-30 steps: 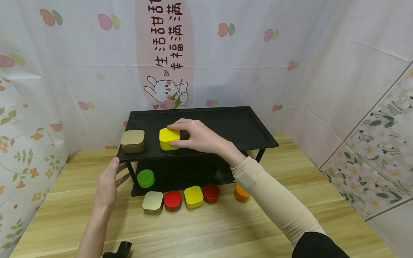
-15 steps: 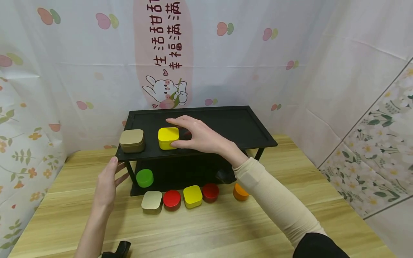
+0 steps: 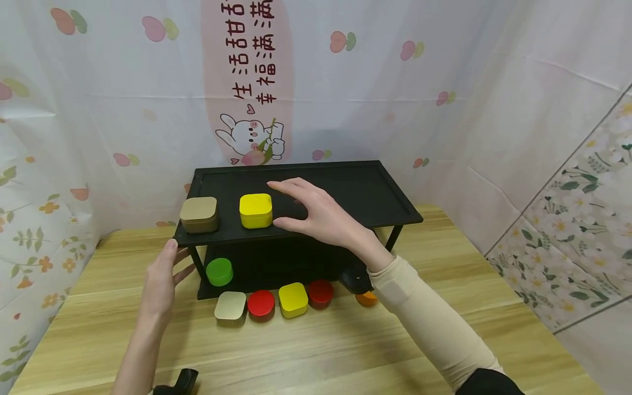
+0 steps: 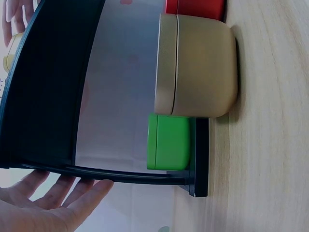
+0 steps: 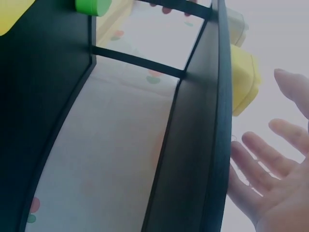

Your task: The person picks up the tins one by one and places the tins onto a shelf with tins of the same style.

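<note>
My right hand point(image 3: 323, 214) hovers over the upper deck of a black two-tier shelf point(image 3: 345, 192), thumb and fingers spread. Just left of it, apart from the fingertips, a yellow rounded-square tin point(image 3: 255, 211) stands upright on that deck. Farther left, at the deck's corner, stands a gold tin point(image 3: 199, 215). My left hand point(image 3: 160, 280) touches the shelf's front left corner. In the left wrist view its fingers point(image 4: 89, 200) lie fairly straight against the side bar. The right wrist view shows the right palm point(image 5: 285, 193) with nothing in it, beside the yellow tin point(image 5: 244, 79).
On the lower deck sits a green round tin point(image 3: 219, 272). Before the shelf, a row on the wooden table point(image 3: 276, 356) holds a gold tin point(image 3: 230, 307), a red tin point(image 3: 261, 305), a yellow tin point(image 3: 293, 300), a dark red tin point(image 3: 320, 294) and an orange tin point(image 3: 367, 299).
My right hand has let go of the yellow tin and drawn back to the right, fingers spreading. The tin stays on the upper deck. My left hand keeps its place at the corner.
</note>
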{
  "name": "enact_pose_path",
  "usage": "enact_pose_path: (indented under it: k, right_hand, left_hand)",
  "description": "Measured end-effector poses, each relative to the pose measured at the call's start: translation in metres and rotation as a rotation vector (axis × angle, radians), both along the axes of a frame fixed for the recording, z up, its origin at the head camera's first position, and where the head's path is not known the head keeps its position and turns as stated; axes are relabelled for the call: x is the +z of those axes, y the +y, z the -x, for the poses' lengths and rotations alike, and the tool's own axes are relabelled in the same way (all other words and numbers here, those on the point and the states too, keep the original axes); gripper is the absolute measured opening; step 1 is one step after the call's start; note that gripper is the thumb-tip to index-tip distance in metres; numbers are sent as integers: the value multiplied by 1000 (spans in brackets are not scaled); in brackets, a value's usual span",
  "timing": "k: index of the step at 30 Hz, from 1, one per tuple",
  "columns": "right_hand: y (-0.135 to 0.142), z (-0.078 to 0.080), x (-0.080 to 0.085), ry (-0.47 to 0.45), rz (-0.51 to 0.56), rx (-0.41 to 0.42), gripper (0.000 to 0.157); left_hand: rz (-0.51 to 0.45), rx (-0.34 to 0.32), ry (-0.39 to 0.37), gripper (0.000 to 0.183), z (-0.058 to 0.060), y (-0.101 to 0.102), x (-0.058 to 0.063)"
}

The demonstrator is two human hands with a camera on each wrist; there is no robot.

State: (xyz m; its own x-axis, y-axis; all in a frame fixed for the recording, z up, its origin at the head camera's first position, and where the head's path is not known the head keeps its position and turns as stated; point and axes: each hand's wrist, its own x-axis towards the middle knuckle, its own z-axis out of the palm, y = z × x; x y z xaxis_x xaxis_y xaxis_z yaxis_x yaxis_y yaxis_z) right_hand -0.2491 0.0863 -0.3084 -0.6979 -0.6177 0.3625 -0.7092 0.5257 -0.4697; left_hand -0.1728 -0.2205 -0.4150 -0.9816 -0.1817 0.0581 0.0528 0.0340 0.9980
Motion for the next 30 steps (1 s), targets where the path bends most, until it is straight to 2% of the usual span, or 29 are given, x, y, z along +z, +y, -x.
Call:
enact_pose_path:
  k: [7, 16, 30]
  right_hand:
    - [14, -14, -6, 34, 100, 23, 65]
    - [29, -31, -8, 96, 166, 2, 61]
    - [42, -58, -18, 69, 254, -57, 48]
  left_hand:
    - [1, 1, 9, 56, 0, 1, 0]
    - [5, -3, 25, 55, 0, -1, -2]
    - [-12, -5, 23, 51, 0, -1, -2]
